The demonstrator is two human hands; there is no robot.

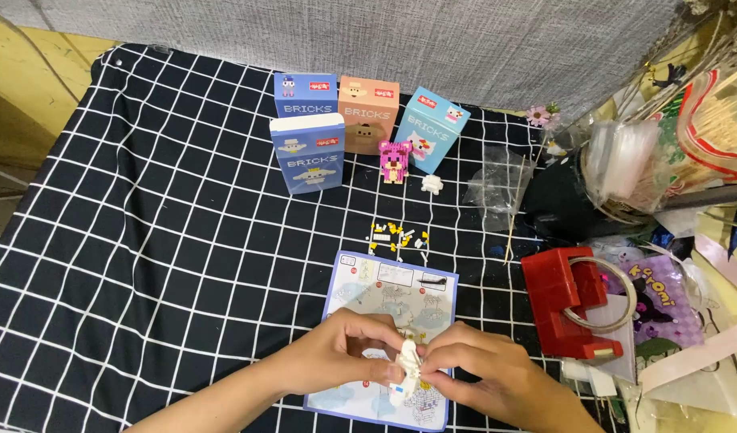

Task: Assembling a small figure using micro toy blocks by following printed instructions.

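White brick figure point(407, 370) pinched between left hand point(344, 353) and right hand point(473, 373), both closed on it, above leaflet point(384, 297) near counter's point(144, 240) front edge; loose bricks point(394, 236) within reach behind.

Two bare forearms, hands ungloved (no sleeves visible).

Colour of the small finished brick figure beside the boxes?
Pink brick figure, with darker pink ears; clearest in the head view.

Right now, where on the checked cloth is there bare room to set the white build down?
Bare cloth runs wide left of the blue instruction sheet and below the four upright boxes. It is crowded by the loose yellow and white bricks and the red tape dispenser.
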